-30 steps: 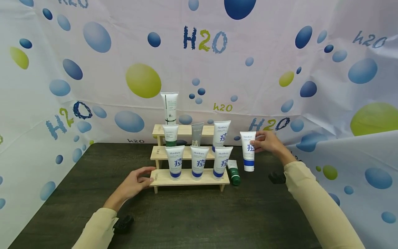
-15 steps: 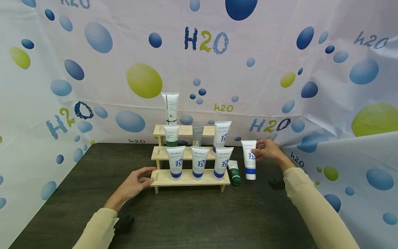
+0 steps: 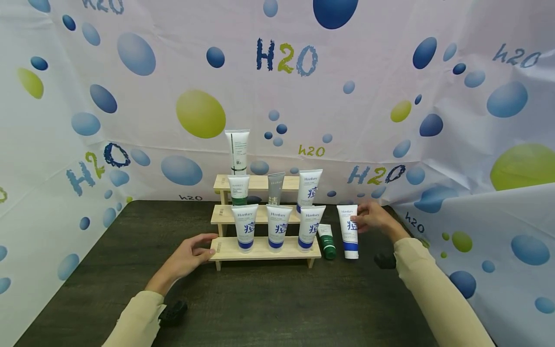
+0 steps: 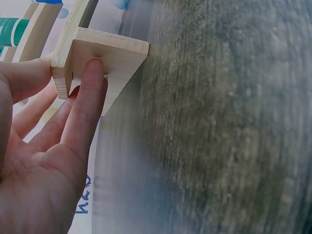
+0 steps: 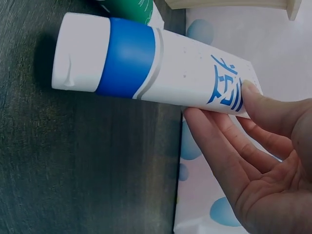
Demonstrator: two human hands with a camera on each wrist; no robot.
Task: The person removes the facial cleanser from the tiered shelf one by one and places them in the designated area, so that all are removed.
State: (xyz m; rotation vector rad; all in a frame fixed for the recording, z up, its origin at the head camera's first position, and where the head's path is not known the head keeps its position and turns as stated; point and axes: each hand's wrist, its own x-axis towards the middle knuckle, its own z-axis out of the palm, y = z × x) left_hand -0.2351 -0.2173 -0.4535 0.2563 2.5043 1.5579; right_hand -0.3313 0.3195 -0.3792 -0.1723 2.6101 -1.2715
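The fingers of the right hand (image 3: 374, 217) pinch a white tube (image 3: 349, 236) near its upper end, the thumb on the printed front and the other fingers behind; its white cap and blue band point down from them toward the dark counter (image 3: 277, 299), and whether the cap touches the wood cannot be told. Left of those fingers, just past the held tube, a green-capped tube (image 3: 326, 241) lies on the counter beside a tiered wooden stand (image 3: 262, 246). The fingers of the left hand (image 3: 191, 255) grip the left end of the stand's lowest step, the thumb at the board's edge and one fingertip against the leg. To the right of the left fingers, three blue-banded tubes (image 3: 277, 226) stand in a row on that step, caps down. Higher than both hands' fingers and between them, the middle step carries a white-and-green tube (image 3: 238, 187), a grey tube (image 3: 275, 187) and another blue-banded tube (image 3: 308, 185). Farther up and beyond the left fingers, a tall white tube (image 3: 237, 152) stands on the top step.
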